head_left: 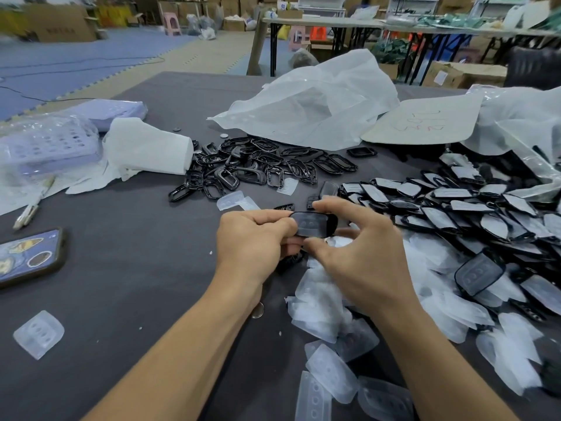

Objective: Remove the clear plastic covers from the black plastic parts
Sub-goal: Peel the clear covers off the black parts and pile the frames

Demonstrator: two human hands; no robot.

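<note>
My left hand [255,238] and right hand [361,259] clamp their fingers on a black oval plastic part [332,222], its clear plastic cover [311,223] on, above the grey bench [121,268].

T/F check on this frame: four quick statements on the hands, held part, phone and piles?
1. The left hand and right hand both hold one black plastic part with a clear cover. True.
2. The stickered phone lies right of the hands. False: it lies to their left.
3. Bare black plastic frames are piled beyond the hands. True.
4. Removed clear plastic covers are stacked on the phone. False: they lie loose on the grey table, by the right forearm.
</note>
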